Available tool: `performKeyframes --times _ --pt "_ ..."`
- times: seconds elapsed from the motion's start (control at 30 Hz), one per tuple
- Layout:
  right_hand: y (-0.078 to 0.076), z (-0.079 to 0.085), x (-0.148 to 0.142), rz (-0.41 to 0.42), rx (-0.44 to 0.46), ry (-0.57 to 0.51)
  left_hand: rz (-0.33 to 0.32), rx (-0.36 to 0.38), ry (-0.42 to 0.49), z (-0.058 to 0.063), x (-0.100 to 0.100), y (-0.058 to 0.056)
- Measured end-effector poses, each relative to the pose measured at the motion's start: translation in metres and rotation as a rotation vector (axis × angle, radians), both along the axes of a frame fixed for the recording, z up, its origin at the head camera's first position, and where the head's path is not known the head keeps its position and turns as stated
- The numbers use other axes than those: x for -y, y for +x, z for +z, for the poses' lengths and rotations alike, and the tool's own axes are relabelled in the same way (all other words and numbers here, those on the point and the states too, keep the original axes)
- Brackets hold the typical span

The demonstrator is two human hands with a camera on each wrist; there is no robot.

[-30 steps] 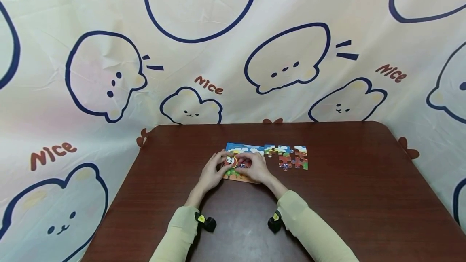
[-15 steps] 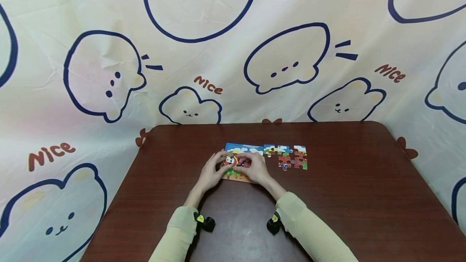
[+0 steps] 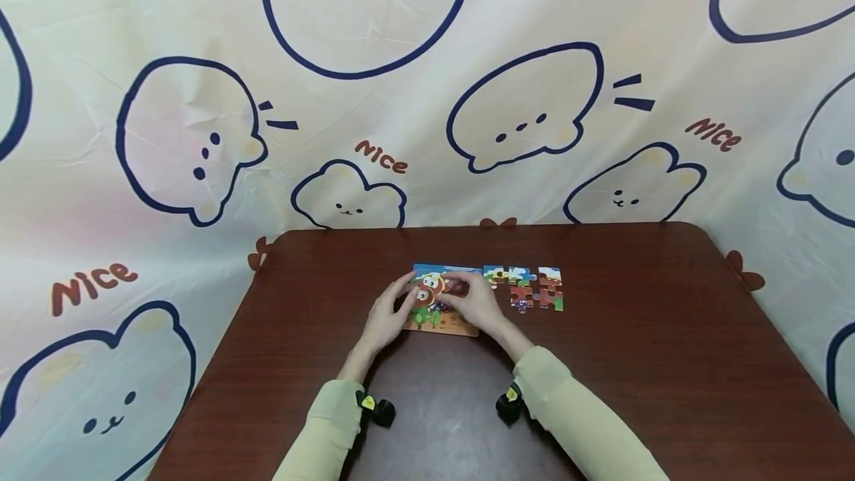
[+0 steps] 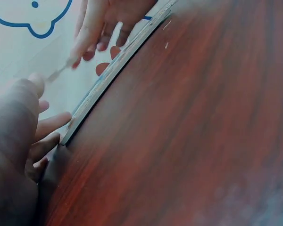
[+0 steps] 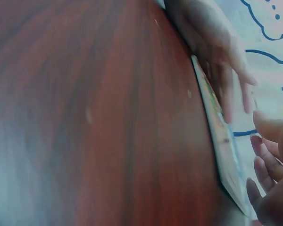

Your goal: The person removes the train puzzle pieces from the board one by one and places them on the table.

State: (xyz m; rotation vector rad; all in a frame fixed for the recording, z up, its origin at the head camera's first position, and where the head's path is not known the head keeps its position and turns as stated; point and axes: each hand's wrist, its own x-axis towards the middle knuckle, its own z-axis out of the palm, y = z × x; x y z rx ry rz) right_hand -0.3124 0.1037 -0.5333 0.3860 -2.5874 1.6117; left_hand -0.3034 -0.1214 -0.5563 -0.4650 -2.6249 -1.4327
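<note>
A cartoon jigsaw board (image 3: 457, 326) lies on the brown table between my hands. In the head view, my left hand (image 3: 382, 320) is at its left side, thumb and fingers spread apart. The left wrist view shows left fingers (image 4: 52, 126) touching a corner of the board. My right hand (image 3: 479, 309) hovers over the board's right part. Seen edge-on, a thin, blurred puzzle piece (image 4: 60, 70) is raised above the board, at the right fingertips and close to the left thumb. In the right wrist view, the right thumb (image 5: 269, 125) meets the piece's lower end.
Several loose puzzle pieces (image 3: 522, 297) lie just right of the board, some grouped together. The wooden table (image 3: 634, 362) extends around them. A patterned cloth (image 3: 427, 110) hangs behind the table's far edge.
My right hand has moved slightly up and to the right, away from the left hand. More of the board's picture shows between them. The left hand is nearly still; the loose pieces have not moved.
</note>
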Motion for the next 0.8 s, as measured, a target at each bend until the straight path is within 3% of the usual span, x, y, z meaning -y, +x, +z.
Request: performKeyframes --times 0.23,0.4,0.53,0.8 --pt "0.002 0.007 -0.039 -0.006 -0.006 0.060 -0.017 0.036 -0.136 0.003 -0.003 0.000" --pt "0.003 0.007 -0.061 -0.014 -0.024 0.143 -0.073 0.003 -0.292 0.004 0.001 0.001" --pt "0.006 0.007 -0.071 -0.014 -0.057 0.214 -0.101 0.051 -0.410 0.011 0.008 0.007" --pt "0.014 0.003 -0.092 0.004 -0.156 0.365 -0.149 0.106 -0.477 0.016 0.022 0.015"
